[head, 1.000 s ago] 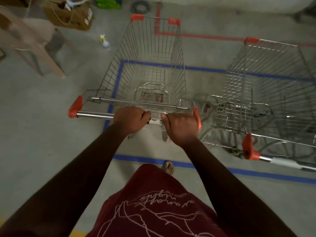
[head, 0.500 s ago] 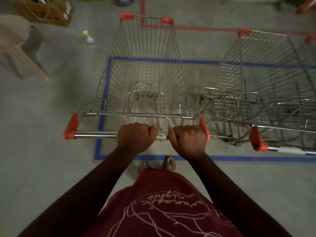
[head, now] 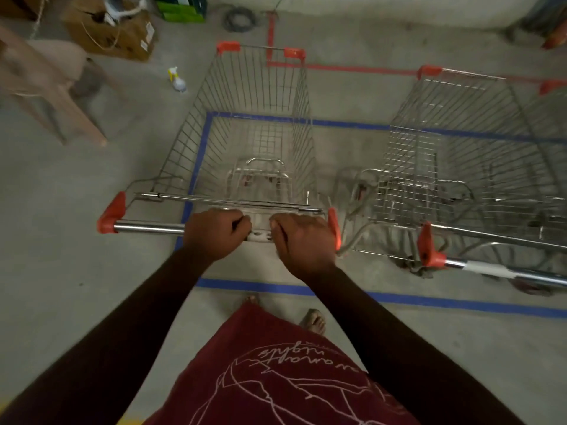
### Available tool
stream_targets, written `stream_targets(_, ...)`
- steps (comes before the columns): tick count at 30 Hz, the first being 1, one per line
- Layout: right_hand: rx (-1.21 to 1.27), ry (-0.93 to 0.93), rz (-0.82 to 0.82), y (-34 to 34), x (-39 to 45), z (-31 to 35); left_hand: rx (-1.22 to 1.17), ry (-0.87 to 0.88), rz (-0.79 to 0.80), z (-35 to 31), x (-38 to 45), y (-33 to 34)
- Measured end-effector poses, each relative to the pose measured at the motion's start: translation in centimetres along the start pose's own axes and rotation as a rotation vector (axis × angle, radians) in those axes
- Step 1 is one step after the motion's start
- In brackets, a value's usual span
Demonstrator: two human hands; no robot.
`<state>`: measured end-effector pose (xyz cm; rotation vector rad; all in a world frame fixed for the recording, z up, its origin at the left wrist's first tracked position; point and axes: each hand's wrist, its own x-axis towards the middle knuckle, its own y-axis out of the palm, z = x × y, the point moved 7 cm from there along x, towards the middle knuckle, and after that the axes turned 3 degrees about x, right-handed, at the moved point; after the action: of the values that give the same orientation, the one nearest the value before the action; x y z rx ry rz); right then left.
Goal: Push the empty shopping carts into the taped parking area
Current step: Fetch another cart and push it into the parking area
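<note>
An empty wire shopping cart [head: 245, 124] with orange corner caps stands in front of me, its basket over the left end of the blue taped rectangle [head: 399, 299] on the floor. Its chrome handle bar [head: 147, 227] runs across the rectangle's left tape line. My left hand [head: 214, 233] grips the bar near its middle. My right hand [head: 302, 237] grips it next to the right orange end cap. A second empty cart [head: 475, 167] stands inside the blue tape to the right, its handle toward me.
A red tape line [head: 337, 68] runs on the floor behind the carts. A spray bottle [head: 177, 79] lies left of the cart's front. A wooden chair [head: 46, 84] and a cardboard box [head: 113, 29] stand at the far left. My bare feet [head: 313, 320] are just outside the near tape.
The view has shifted and the cart's front has swung slightly; the near blue tape line now lies further from the handle. Both hands keep their grip on the bar.
</note>
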<state>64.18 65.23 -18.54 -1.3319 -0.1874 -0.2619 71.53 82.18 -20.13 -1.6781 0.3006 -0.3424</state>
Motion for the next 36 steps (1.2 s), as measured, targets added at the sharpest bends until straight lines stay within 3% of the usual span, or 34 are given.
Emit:
stream_targets(3,0.326,0.019,0.065,-1.3,-0.4,-2.5,-0.193,0.03,-0.04,-3.6,0.5,-0.6)
stream_targets(7,0.462,0.041,-0.137,-6.0,-2.9,-7.8,-0.39,0.1,0.064,-11.9,0.7,0.5)
stream_targets(11,0.304,0.134,-0.199,-8.6,-6.4,-14.7,-0.109,0.008,-0.035,-16.4,0.5,1.8)
stream_targets(15,0.084,0.415,0.091,-7.6,-9.4,-22.4,0.023,0.033,-0.106,-17.4,0.4,1.9)
stream_targets(19,0.066,0.489,0.269,-6.6,-9.9,-26.8,0.035,0.064,-0.159,-17.4,0.2,1.6)
stream_targets(22,-0.128,0.392,0.407,-5.8,-8.3,-27.2,0.018,0.046,-0.142,-17.2,-0.1,1.7)
stream_targets(26,-0.302,0.272,0.304,-6.5,-7.4,-25.4,-0.003,0.058,-0.154,-16.7,-1.2,1.7)
stream_targets(36,-0.297,0.155,0.203,-5.9,-9.2,-21.4,0.013,0.063,-0.17,-17.3,-2.5,2.0)
